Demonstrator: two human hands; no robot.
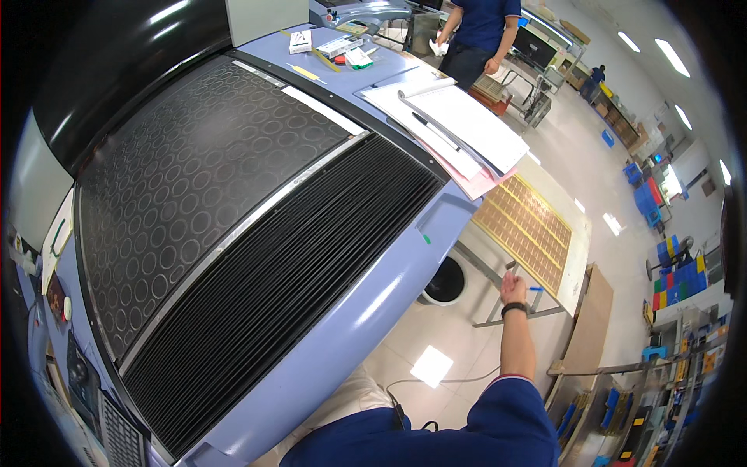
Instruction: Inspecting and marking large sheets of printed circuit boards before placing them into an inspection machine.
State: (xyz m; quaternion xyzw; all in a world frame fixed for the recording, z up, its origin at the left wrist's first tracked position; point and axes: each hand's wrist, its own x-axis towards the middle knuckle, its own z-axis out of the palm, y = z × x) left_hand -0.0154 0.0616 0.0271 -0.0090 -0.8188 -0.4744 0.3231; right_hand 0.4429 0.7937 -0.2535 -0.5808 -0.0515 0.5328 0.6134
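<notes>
Black band (514,309) at the wrist, the right hand (513,289) is extended forward, fingers loosely bent and partly open. A small blue item (535,289) shows just to its right; whether the hand has hold of it cannot be told. The left hand is out of view; its state cannot be told.

Just ahead of the right hand, and slightly to its right, a brown panel (525,233) with yellow grid lines lies flat on a white-topped table (581,237). Contact between fingers and panel cannot be confirmed.

Left of the hand, a round bin (440,303), white outside and dark within, stands on the floor. Farther left is a blue-grey machine (366,307) with a black ribbed section (288,288) and, beyond that, a black bed (210,171) marked with circles.

Ahead and to the left of the hand, white papers (475,117) bear a dark pen (434,130) at the machine's corner. Well beyond them stands a co-worker (486,31) in dark blue. To the hand's right, a brown board (589,323) leans near the table.
</notes>
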